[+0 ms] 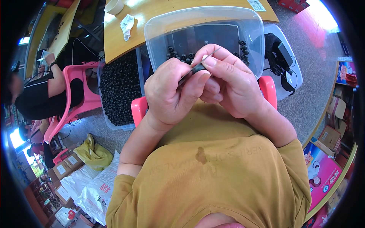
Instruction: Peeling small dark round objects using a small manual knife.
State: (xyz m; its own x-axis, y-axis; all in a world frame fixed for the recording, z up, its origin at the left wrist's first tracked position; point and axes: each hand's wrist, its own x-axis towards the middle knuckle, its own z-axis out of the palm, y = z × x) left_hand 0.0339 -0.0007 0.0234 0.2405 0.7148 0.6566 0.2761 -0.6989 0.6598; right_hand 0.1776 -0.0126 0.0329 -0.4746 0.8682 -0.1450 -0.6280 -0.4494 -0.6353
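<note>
Both my hands meet above a clear plastic tub [157, 32] in front of my chest. My left hand [167, 89] is closed around a thin, narrow blade-like tool [214, 52], whose tip sticks out up and to the right. Between my thumbs and fingertips sits a small black rounded part [197, 68], pinched by my right hand [237, 81] against the tool. My fingers cover much of the part and the tool's other end. Several black ring-like parts [243, 51] lie at the bottom of the tub under my hands.
A second tub full of black parts [121, 85] stands to the left, by a pink chair [68, 91] with a seated person. A wooden table [114, 41] holds crumpled tissue [127, 26] and a cup [113, 7]. A bin [292, 68] with black cables is at right.
</note>
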